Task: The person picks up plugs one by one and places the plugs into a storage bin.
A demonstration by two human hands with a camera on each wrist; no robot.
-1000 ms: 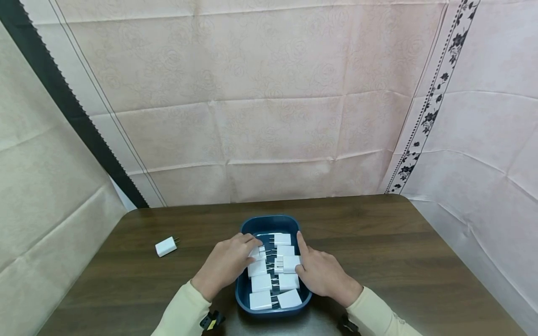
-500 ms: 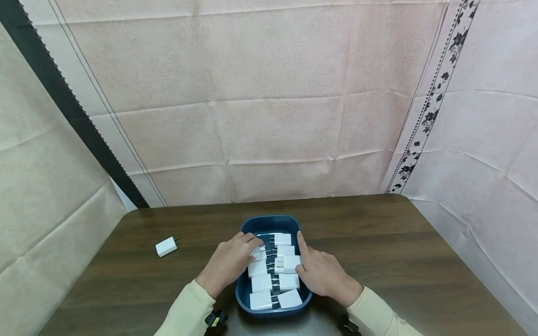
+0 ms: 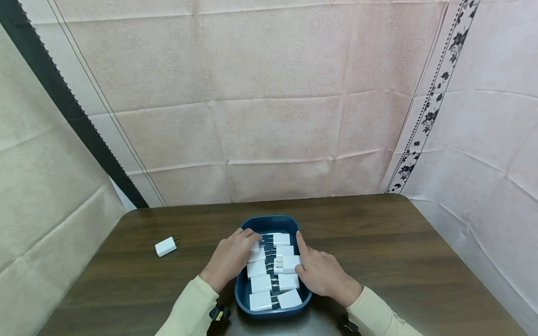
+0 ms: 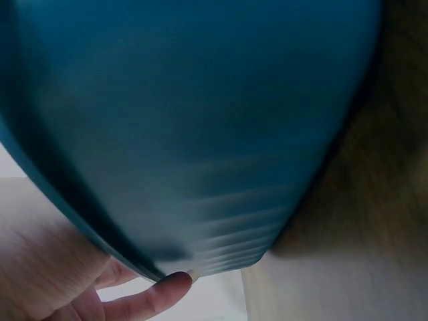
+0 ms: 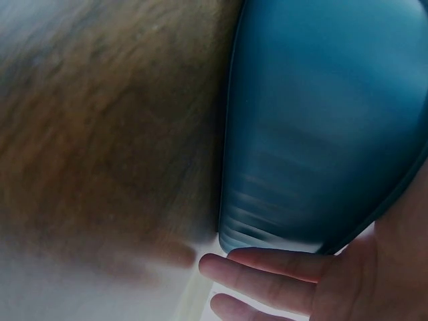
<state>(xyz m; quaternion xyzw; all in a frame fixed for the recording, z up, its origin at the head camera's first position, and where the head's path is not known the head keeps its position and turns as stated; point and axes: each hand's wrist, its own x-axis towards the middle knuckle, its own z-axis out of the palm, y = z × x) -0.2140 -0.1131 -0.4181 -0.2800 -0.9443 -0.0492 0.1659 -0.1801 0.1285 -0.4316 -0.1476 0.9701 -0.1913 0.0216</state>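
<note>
Inside a blue oblong bin lie several white plug chargers in two columns, prongs toward the middle. My left hand reaches over the left rim and pinches a white charger at the far end of the left column, mostly hidden by the fingers. In the left wrist view, one left finger shows by the outer wall. My right hand holds the right wall, its thumb inside by a charger and its index finger along the rim. Other right fingers lie outside, fairly straight.
A single white charger lies on the brown wooden table left of the bin. Light cloth hangs behind the table and along both sides.
My left hand has shifted slightly toward the bin's far end, showing more of the left column. The right hand stays in place, and so does the loose charger on the table.
</note>
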